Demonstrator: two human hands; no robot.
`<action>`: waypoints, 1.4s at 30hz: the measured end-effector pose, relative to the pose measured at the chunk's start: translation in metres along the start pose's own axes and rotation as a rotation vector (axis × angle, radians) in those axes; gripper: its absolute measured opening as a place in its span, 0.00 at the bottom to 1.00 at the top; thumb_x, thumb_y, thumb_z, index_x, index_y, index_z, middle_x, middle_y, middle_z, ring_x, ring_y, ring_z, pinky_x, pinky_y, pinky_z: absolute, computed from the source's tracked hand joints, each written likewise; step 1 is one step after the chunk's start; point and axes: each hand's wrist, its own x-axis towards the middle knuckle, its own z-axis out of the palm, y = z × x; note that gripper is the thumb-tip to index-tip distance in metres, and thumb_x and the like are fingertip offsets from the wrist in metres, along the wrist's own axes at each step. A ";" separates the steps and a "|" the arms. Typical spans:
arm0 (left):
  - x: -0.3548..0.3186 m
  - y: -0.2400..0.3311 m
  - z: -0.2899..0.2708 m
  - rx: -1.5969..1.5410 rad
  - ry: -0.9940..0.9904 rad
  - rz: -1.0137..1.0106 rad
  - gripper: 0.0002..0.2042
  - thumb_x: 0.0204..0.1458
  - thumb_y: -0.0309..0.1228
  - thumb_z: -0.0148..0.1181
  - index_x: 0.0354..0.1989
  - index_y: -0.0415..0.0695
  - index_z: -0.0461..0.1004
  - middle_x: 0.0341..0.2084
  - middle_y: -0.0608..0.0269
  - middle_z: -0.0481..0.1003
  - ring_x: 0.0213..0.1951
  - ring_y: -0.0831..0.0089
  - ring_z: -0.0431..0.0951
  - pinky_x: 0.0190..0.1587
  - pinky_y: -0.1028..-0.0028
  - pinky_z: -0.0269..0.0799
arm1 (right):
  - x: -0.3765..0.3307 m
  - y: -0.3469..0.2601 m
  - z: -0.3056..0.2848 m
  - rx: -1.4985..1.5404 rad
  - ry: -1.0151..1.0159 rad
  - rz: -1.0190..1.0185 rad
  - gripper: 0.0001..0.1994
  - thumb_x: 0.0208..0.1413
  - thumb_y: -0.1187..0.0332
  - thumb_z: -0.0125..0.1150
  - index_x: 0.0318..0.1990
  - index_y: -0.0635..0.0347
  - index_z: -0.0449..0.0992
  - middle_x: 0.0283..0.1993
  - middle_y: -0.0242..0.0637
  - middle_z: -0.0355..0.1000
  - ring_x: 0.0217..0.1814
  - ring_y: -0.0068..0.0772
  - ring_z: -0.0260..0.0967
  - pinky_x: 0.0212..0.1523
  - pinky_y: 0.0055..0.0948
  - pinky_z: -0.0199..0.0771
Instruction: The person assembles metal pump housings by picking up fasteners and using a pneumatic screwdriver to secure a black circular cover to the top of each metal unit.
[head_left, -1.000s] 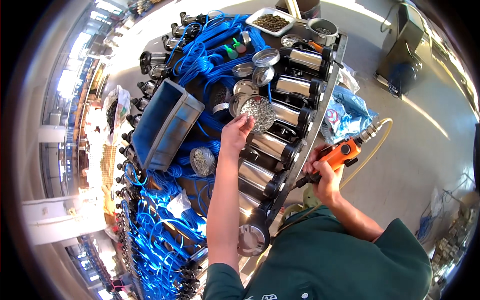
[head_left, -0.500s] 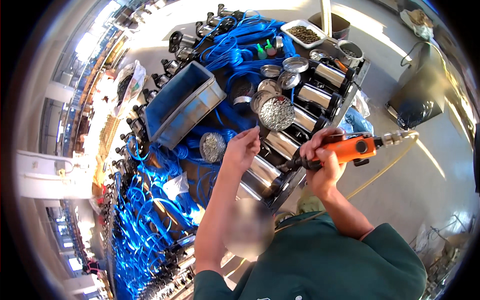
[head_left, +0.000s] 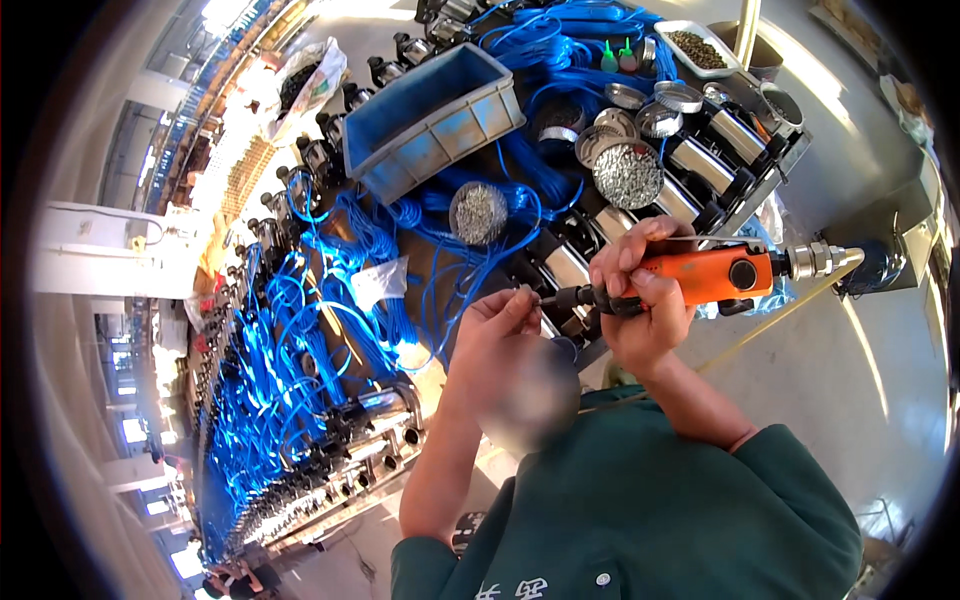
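Note:
My right hand [head_left: 648, 315] is wrapped round an orange pneumatic screwdriver [head_left: 712, 277], held level with its bit pointing left. A yellowish air hose [head_left: 775, 322] runs from the metal coupling at its rear. At the bit's tip is my left hand [head_left: 492, 335], its thumb and fingers pinched together. Whatever small thing sits between those fingertips is too small to make out. Beneath and beyond the tool lie shiny steel cylinders with black ends [head_left: 703, 165] in a row on the workbench. A round dish of small silvery parts [head_left: 628, 174] stands beyond my hands.
A worn blue-grey plastic crate [head_left: 435, 128] stands left of the dishes. Coils of blue cable [head_left: 375, 235] spread over the bench. Another tub of silvery parts [head_left: 478, 213] is nearer. At the far side are a white tray of brownish small parts [head_left: 700, 50] and a green-capped bottle [head_left: 609, 58].
My left hand has come to the screwdriver's bit from near the dish of parts. The screwdriver is now held more level. The whole view has shifted, with the bench farther up the picture.

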 end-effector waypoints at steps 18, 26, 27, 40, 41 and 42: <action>-0.096 -0.061 -0.056 1.381 0.404 0.487 0.54 0.17 0.49 0.81 0.59 0.37 0.62 0.35 0.63 0.60 0.35 0.70 0.64 0.38 0.72 0.63 | -0.069 0.024 -0.052 -0.239 -0.039 0.397 0.15 0.42 0.81 0.47 0.41 0.67 0.63 0.28 0.39 0.67 0.25 0.26 0.65 0.30 0.27 0.71; -0.095 -0.094 -0.053 1.383 0.431 0.572 0.52 0.23 0.44 0.81 0.61 0.37 0.58 0.41 0.51 0.59 0.45 0.56 0.66 0.47 0.62 0.68 | -0.066 0.029 -0.045 -0.336 -0.104 0.445 0.14 0.42 0.81 0.47 0.40 0.67 0.64 0.27 0.37 0.67 0.25 0.24 0.65 0.29 0.27 0.70; -0.096 -0.096 -0.055 1.356 0.442 0.581 0.51 0.24 0.43 0.81 0.60 0.38 0.59 0.42 0.51 0.59 0.45 0.56 0.66 0.47 0.62 0.68 | -0.067 0.030 -0.044 -0.330 -0.104 0.444 0.15 0.41 0.82 0.47 0.40 0.66 0.63 0.27 0.37 0.67 0.25 0.24 0.64 0.29 0.26 0.70; -0.097 -0.109 -0.060 1.263 0.479 0.619 0.49 0.24 0.38 0.80 0.59 0.37 0.60 0.42 0.51 0.63 0.45 0.55 0.65 0.48 0.62 0.67 | -0.068 0.033 -0.040 -0.636 -0.580 0.407 0.17 0.42 0.85 0.47 0.41 0.61 0.59 0.30 0.40 0.65 0.26 0.26 0.63 0.29 0.28 0.71; -0.097 -0.111 -0.061 1.268 0.481 0.639 0.49 0.24 0.38 0.80 0.59 0.36 0.60 0.42 0.51 0.64 0.45 0.55 0.65 0.48 0.62 0.67 | -0.069 0.033 -0.039 -0.634 -0.565 0.424 0.17 0.42 0.86 0.47 0.41 0.61 0.59 0.29 0.40 0.65 0.26 0.26 0.63 0.29 0.27 0.71; -0.097 -0.109 -0.061 1.280 0.481 0.650 0.49 0.24 0.38 0.80 0.59 0.36 0.60 0.41 0.51 0.63 0.44 0.55 0.66 0.46 0.63 0.67 | -0.069 0.033 -0.038 -0.632 -0.549 0.441 0.17 0.42 0.86 0.47 0.41 0.61 0.59 0.29 0.40 0.65 0.26 0.26 0.63 0.29 0.27 0.71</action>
